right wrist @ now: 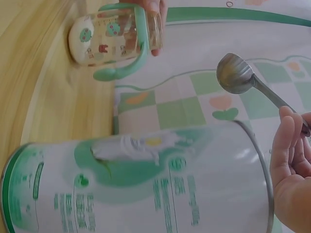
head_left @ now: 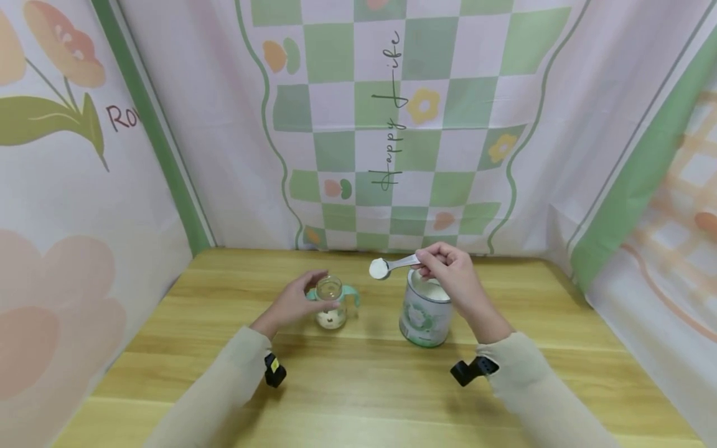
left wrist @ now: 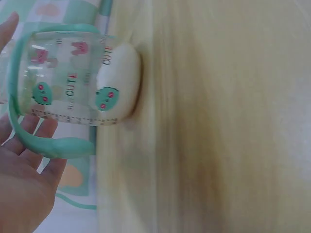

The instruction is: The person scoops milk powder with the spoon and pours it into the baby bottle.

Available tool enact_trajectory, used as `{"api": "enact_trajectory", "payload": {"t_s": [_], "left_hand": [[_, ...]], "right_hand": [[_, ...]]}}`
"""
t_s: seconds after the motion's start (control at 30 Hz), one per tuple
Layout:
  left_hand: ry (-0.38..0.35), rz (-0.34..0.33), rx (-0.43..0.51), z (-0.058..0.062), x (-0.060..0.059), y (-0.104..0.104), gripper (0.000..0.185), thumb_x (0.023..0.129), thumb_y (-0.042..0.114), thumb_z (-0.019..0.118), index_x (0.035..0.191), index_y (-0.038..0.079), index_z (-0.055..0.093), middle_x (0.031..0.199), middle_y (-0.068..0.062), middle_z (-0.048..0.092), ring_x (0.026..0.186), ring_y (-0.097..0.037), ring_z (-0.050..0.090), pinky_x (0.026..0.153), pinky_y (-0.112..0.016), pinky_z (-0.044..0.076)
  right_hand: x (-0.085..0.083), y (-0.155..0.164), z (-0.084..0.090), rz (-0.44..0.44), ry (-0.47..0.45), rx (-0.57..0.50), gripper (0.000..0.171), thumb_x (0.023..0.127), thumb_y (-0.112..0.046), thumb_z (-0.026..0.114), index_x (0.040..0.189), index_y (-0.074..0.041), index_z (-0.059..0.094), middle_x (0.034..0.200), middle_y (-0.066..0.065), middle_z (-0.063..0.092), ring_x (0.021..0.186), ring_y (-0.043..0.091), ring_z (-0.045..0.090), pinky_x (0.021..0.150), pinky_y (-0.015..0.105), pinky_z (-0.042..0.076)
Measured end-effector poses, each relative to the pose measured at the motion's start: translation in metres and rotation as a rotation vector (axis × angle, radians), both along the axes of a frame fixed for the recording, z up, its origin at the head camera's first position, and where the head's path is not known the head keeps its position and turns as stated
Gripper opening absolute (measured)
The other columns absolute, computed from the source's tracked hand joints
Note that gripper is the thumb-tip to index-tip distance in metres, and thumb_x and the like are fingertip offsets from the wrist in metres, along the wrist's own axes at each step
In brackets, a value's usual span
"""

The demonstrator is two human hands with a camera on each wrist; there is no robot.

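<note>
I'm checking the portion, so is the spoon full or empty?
Full: in the head view, white powder fills the spoon that the right hand holds.

Clear bottle (head_left: 332, 320) with mint-green handles and small printed figures, topless, upright on the table (head_left: 358, 386), white contents at the bottom, left hand (head_left: 292, 303) curled round the neck. To its right, a white can (head_left: 426, 320) with green print, upright and uncovered, white powder (head_left: 430, 289) inside. Metal spoon (head_left: 404, 261), heaped with white powder, pinched by the handle in the right hand (head_left: 458, 280), bowl raised between bottle and can.
</note>
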State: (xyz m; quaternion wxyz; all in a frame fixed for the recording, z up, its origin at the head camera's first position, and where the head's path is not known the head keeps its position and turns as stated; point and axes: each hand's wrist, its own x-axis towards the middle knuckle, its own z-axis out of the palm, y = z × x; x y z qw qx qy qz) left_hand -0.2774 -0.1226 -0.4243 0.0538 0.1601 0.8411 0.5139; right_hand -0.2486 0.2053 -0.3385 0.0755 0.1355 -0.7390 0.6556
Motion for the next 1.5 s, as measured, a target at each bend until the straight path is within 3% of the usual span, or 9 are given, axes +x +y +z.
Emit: {"api": "enact_trajectory", "payload": {"t_s": [0.23, 0.47, 0.8, 1.17, 1.37, 1.5], "left_hand": [[-0.006, -0.015, 0.005, -0.008, -0.003, 0.001, 0.088, 0.074, 0.051, 0.087, 0.149, 0.027, 0.046, 0.14, 0.003, 0.055, 0.13, -0.024, 0.049, 0.107, -0.053, 0.039], [-0.032, -0.005, 0.038, -0.012, -0.003, 0.002, 0.085, 0.076, 0.047, 0.087, 0.148, 0.022, 0.049, 0.138, -0.001, 0.058, 0.128, -0.027, 0.051, 0.11, -0.057, 0.035], [-0.058, -0.001, 0.046, -0.011, -0.002, 0.003, 0.082, 0.076, 0.047, 0.087, 0.144, 0.018, 0.052, 0.131, -0.002, 0.062, 0.123, -0.026, 0.056, 0.108, -0.054, 0.038], [-0.077, 0.011, 0.07, -0.011, -0.001, 0.003, 0.08, 0.076, 0.045, 0.088, 0.144, 0.019, 0.053, 0.13, -0.002, 0.063, 0.123, -0.026, 0.056, 0.109, -0.055, 0.037], [-0.08, 0.023, 0.059, -0.013, 0.0, 0.004, 0.085, 0.075, 0.047, 0.087, 0.146, 0.018, 0.051, 0.131, -0.003, 0.062, 0.124, -0.027, 0.055, 0.109, -0.055, 0.037], [-0.081, 0.027, 0.056, -0.013, -0.001, 0.004, 0.087, 0.075, 0.05, 0.087, 0.146, 0.018, 0.05, 0.13, -0.003, 0.063, 0.124, -0.027, 0.055, 0.109, -0.055, 0.037]], "right_hand": [[-0.002, -0.014, -0.001, 0.01, -0.018, -0.006, 0.027, 0.1, -0.019, 0.065, 0.103, 0.007, 0.062, 0.086, 0.007, 0.072, 0.075, 0.012, 0.066, 0.072, 0.026, 0.058], [-0.003, -0.03, 0.0, 0.035, -0.053, -0.022, 0.027, 0.1, -0.017, 0.064, 0.106, 0.009, 0.06, 0.091, 0.012, 0.072, 0.078, 0.013, 0.067, 0.074, 0.028, 0.058], [-0.007, -0.048, -0.003, 0.077, -0.076, 0.025, 0.029, 0.1, -0.019, 0.065, 0.109, 0.008, 0.063, 0.093, 0.017, 0.071, 0.079, 0.017, 0.068, 0.077, 0.032, 0.059], [-0.009, -0.067, -0.012, 0.083, -0.075, 0.098, 0.026, 0.099, -0.022, 0.068, 0.105, 0.003, 0.066, 0.089, 0.009, 0.073, 0.08, 0.02, 0.07, 0.079, 0.038, 0.059], [-0.007, -0.074, -0.016, 0.075, -0.042, 0.126, 0.02, 0.098, -0.018, 0.068, 0.102, 0.002, 0.067, 0.089, 0.01, 0.073, 0.079, 0.022, 0.07, 0.076, 0.035, 0.06], [-0.007, -0.078, -0.018, 0.07, 0.009, 0.152, 0.016, 0.098, -0.016, 0.068, 0.099, 0.0, 0.068, 0.088, 0.012, 0.073, 0.081, 0.03, 0.071, 0.073, 0.036, 0.06]]}}
